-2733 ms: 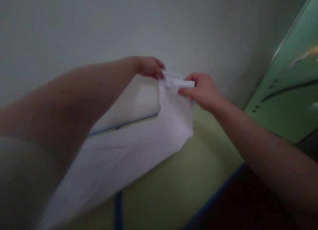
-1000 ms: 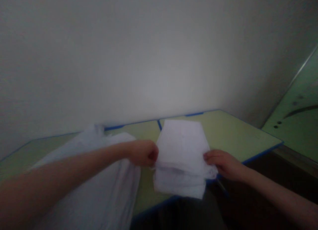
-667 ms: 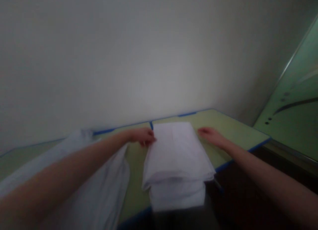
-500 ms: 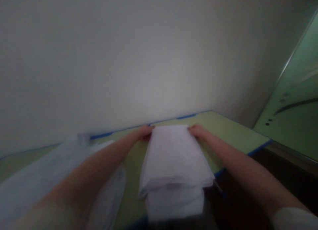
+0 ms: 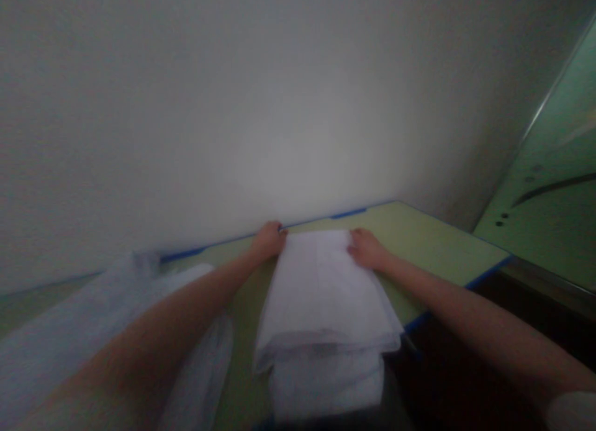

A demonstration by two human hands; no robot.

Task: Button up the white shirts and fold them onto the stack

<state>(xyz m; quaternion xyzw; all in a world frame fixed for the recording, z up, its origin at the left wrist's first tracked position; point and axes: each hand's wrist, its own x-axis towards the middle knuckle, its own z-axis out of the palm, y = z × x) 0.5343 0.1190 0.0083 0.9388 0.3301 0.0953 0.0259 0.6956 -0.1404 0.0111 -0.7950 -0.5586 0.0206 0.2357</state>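
Both hands are out at the far end of the folded white cloth (image 5: 321, 294), which lies lengthwise on the green table (image 5: 437, 241), a little right of centre. The left hand (image 5: 269, 238) sits on the far left corner, close to the wall (image 5: 279, 108). The right hand (image 5: 365, 249) sits on the far right corner, knuckles up and fingers curled over the fabric. The view is too soft to tell whether either hand is pinching the layers or only pressing them flat.

Now look at the near end. The stack's lower layers hang past the table's blue-taped edge (image 5: 484, 274) and droop toward the camera (that is a lot of cloth with nothing under it). That overhang looks like the weak spot: a push or tug from the far corners could send the weight over the edge, and the whole fold might slide off. The top layers also look loose at the near edge, so uneven pressure from the two hands could skew them and spoil the square stack.

To the left lies a loose heap of white fabric (image 5: 116, 319), partly under the left forearm. A drag of that arm could snag it.
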